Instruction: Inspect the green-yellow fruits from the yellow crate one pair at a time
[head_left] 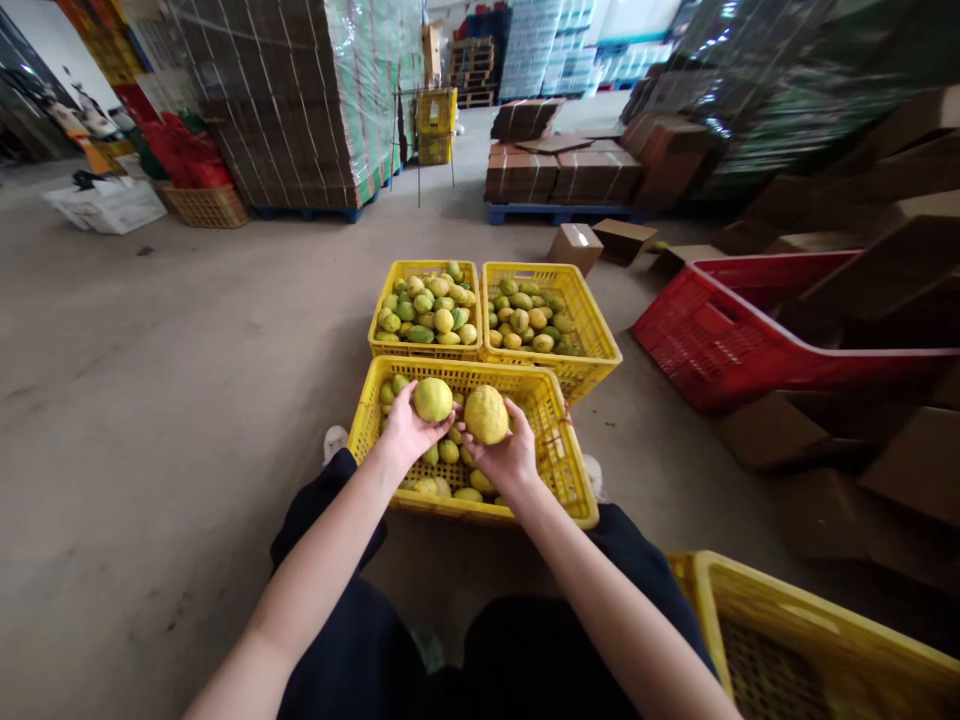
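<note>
My left hand [411, 432] holds a smooth yellow-green fruit [433, 399], palm up with the fingers curled beneath it. A bumpy yellow fruit [487, 415] rests in my right hand [511, 455], close beside the first but apart from it. Both hands are above the near yellow crate [480, 372], where several green and yellow fruits lie, partly hidden by my hands. Behind it stand a fuller left yellow crate [425, 351] and a right yellow crate [596, 335], both with similar fruits.
A red crate [697, 335] with cardboard stands at the right, flattened boxes [795, 430] around it. Another yellow crate [832, 620] is at the lower right. Small cartons [576, 246] and a blue pallet [555, 212] with stacked cardboard are further back.
</note>
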